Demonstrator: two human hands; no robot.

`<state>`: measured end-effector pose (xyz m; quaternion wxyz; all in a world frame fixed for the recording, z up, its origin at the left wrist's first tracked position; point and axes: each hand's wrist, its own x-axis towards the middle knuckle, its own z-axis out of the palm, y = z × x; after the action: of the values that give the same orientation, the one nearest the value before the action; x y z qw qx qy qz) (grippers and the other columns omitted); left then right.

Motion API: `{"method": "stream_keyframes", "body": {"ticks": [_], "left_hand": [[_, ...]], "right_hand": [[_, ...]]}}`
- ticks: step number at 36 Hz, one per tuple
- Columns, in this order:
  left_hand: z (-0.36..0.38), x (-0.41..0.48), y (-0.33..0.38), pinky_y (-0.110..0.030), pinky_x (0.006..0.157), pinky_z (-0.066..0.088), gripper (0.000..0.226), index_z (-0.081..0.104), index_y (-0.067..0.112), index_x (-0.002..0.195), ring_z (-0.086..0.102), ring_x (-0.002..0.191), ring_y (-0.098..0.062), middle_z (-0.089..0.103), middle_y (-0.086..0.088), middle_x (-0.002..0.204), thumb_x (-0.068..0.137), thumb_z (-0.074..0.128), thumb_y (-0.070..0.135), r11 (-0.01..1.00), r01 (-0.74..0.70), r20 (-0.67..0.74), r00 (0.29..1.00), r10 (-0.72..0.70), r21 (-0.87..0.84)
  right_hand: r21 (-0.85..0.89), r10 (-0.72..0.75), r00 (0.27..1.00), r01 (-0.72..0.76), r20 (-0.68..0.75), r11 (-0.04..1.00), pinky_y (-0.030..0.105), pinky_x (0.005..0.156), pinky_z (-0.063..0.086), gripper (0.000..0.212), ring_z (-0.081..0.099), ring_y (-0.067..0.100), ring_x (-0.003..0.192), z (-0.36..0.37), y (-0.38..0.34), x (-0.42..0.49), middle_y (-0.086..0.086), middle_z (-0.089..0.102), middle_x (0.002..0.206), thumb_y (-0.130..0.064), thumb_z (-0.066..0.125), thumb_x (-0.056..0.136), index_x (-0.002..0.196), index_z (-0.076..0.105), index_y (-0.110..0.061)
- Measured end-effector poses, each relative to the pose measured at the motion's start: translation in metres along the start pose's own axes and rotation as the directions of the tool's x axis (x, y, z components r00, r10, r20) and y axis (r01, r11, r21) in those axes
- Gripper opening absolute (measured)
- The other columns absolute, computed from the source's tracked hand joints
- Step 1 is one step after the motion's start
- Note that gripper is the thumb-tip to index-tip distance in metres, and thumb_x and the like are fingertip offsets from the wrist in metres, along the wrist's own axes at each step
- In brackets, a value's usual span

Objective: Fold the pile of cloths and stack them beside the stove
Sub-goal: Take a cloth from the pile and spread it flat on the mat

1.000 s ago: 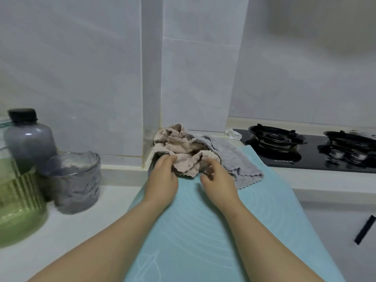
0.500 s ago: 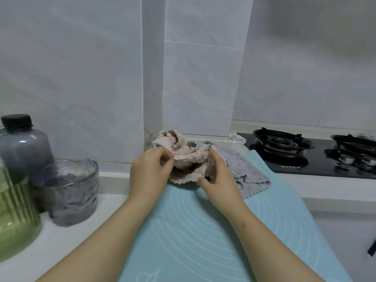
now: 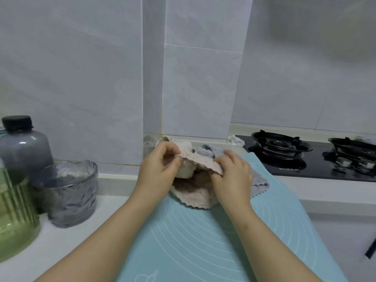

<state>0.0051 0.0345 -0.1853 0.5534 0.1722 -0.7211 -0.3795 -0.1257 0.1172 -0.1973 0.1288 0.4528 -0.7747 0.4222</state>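
A beige-pink cloth (image 3: 195,197) hangs crumpled between both hands above the far end of the light blue mat (image 3: 203,241). My left hand (image 3: 160,171) pinches its upper edge on the left. My right hand (image 3: 232,176) pinches the same edge on the right, so the edge is stretched between them. A grey cloth (image 3: 258,182) lies flat on the mat behind and to the right of my right hand, partly hidden by it. The black gas stove (image 3: 309,159) sits at the right on the counter.
At the left stand a ribbed grey glass (image 3: 71,192), a grey bottle with a black cap (image 3: 22,147) and a green glass jar (image 3: 14,216). A small white crumpled scrap (image 3: 236,140) lies by the stove's back corner. Tiled wall closes the back.
Both hands have lifted the beige-pink cloth off the pile and drawn it toward me, spreading its top edge. The grey cloth stays on the mat.
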Motion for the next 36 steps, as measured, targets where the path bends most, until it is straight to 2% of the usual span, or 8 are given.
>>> {"method": "stream_keyframes", "body": {"ticks": [4,9,13,17,23,28,33,36], "left_hand": [[-0.005,0.001,-0.011,-0.027,0.101,0.040,0.058,0.040,0.053,0.111,0.048,0.119,-0.005,0.049,0.017,0.124,0.061,0.068,0.045,0.998,0.042,0.141,0.989,-0.047,0.041],[0.002,-0.008,-0.019,-0.033,0.110,0.032,0.114,0.004,0.042,0.143,0.029,0.133,-0.004,0.023,0.013,0.149,0.058,0.080,0.033,0.966,0.091,0.323,0.931,-0.169,0.244],[0.001,-0.007,-0.020,-0.028,0.101,0.038,0.089,0.022,0.029,0.144,0.042,0.122,-0.006,0.045,0.013,0.129,0.072,0.074,0.020,0.954,0.107,0.261,0.948,-0.183,0.281],[-0.001,-0.001,-0.014,-0.022,0.065,0.042,0.022,0.063,0.024,0.086,0.053,0.067,-0.011,0.057,0.010,0.070,0.079,0.068,0.004,0.953,0.202,0.149,0.960,-0.238,0.224],[-0.003,0.003,0.004,-0.026,0.066,0.052,0.022,0.065,0.017,0.080,0.064,0.063,-0.009,0.069,0.006,0.066,0.087,0.054,-0.001,0.800,0.486,0.170,0.874,-0.456,-0.352],[-0.005,0.008,0.012,-0.026,0.060,0.056,0.011,0.061,0.012,0.086,0.067,0.063,-0.012,0.071,-0.001,0.068,0.088,0.054,0.004,0.653,0.468,0.131,0.858,-0.496,-0.595],[-0.005,0.006,0.015,-0.024,0.065,0.057,0.014,0.061,0.014,0.097,0.068,0.069,-0.010,0.071,-0.002,0.083,0.083,0.060,0.013,0.669,0.454,0.168,0.878,-0.448,-0.589],[-0.002,-0.001,0.013,-0.028,0.088,0.051,0.074,0.045,0.022,0.130,0.063,0.100,-0.010,0.063,0.001,0.117,0.064,0.078,0.025,0.795,0.498,0.322,0.859,-0.398,-0.347]], "right_hand": [[0.524,0.081,0.997,-0.070,0.002,0.849,0.025,0.068,0.044,0.018,0.054,0.009,0.078,-0.004,-0.011,0.000,-0.015,0.059,0.075,-0.008,0.051,0.086,0.079,0.055,-0.024],[0.775,0.131,0.991,-0.085,0.003,0.626,0.022,0.064,0.043,0.018,0.048,-0.004,0.060,-0.010,-0.020,0.001,-0.024,0.055,0.061,-0.010,0.051,0.091,0.076,0.052,-0.020],[0.873,0.212,0.975,-0.158,0.065,0.460,0.035,0.071,0.042,0.022,0.050,0.016,0.075,-0.012,-0.021,0.004,-0.003,0.055,0.072,-0.011,0.047,0.093,0.076,0.053,-0.022],[0.914,0.282,0.949,-0.234,0.142,0.330,0.041,0.081,0.050,0.021,0.061,0.017,0.081,-0.015,-0.020,0.007,-0.003,0.064,0.080,-0.016,0.046,0.095,0.082,0.057,-0.029],[0.892,0.043,0.954,-0.294,0.298,0.343,0.027,0.063,0.057,0.025,0.070,0.008,0.079,-0.018,-0.019,0.004,-0.006,0.070,0.092,-0.010,0.059,0.087,0.103,0.055,-0.029],[0.804,-0.045,0.930,-0.289,0.364,0.520,0.025,0.075,0.057,0.038,0.068,0.009,0.089,-0.012,-0.024,0.000,-0.002,0.069,0.103,0.000,0.067,0.080,0.102,0.055,-0.029],[0.799,0.139,0.915,-0.399,0.379,0.449,0.018,0.053,0.053,0.032,0.067,0.002,0.061,-0.018,-0.020,0.005,-0.003,0.068,0.082,0.007,0.059,0.082,0.087,0.058,-0.024],[0.836,0.280,0.896,-0.428,0.343,0.344,0.033,0.064,0.056,0.036,0.069,0.020,0.076,-0.014,-0.015,0.007,0.008,0.071,0.091,0.012,0.059,0.078,0.102,0.062,-0.015]]}}
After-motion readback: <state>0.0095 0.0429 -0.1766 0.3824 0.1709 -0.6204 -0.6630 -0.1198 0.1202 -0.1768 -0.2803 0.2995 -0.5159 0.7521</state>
